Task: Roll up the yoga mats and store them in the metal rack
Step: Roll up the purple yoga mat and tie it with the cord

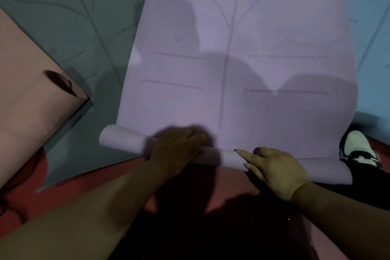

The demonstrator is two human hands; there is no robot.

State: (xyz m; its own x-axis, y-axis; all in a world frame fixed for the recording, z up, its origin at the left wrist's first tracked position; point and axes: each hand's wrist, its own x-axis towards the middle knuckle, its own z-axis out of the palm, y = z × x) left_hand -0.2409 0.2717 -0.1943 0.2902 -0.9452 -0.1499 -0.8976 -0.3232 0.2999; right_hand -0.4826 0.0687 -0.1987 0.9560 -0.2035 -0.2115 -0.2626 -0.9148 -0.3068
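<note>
Your left hand (pixel 177 148) lies on top of the rolled end (pixel 225 157) of the pale lilac foam yoga mat (pixel 232 69), left of the roll's middle, with its fingers curved over the top of the roll and down its far side, gripping it. Your right hand (pixel 276 171) rests on the same roll, further toward its right end, palm down, with the fingers straight and spread and the forefinger pointing left along the tube. A short bare stretch of the roll shows between the two hands. The roll runs slantwise across the near edge of the mat, its left end higher in view and sticking out past the mat's left edge. The rest of the lilac mat lies flat on the floor beyond your hands, with faint alignment lines and small circles pressed into its surface and your shadow falling across it. To its left a flat teal yoga mat (pixel 73 17) lies partly under it, and on that side a peach-pink mat rolled into a tube (pixel 31 101) shows its dark hollow end. A light blue mat (pixel 371 27) lies flat on the right. A black-and-white shoe (pixel 356 145) sits just beside the roll's right end. The red floor (pixel 73 192) shows beneath your left forearm.
</note>
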